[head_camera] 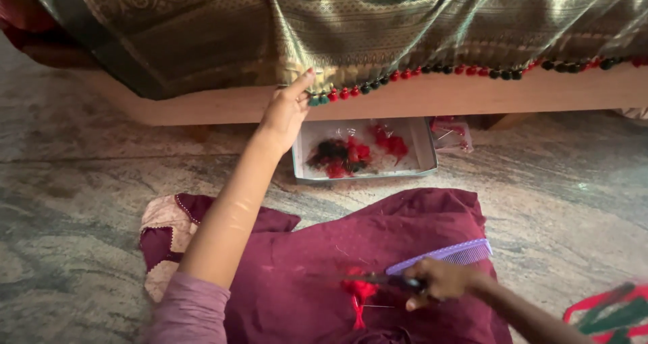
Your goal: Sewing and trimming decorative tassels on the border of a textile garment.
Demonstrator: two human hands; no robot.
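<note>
Maroon cloth (304,270) covers the lap at six o'clock; the left hand (287,111) pinches the tasselled fabric edge (297,74) at twelve o'clock; a shallow tray (422,152) lies beyond; at four o'clock the right hand (442,280) clasps scissors (378,278) and a purple comb (442,255) beside a red tassel (360,293).

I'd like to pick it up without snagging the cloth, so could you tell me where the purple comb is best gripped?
Grip the purple comb by its plain spine at the upper-right end, coming from above. It lies flat on the maroon cloth, teeth along one edge, and its lower-left end sits under the right hand.
</note>
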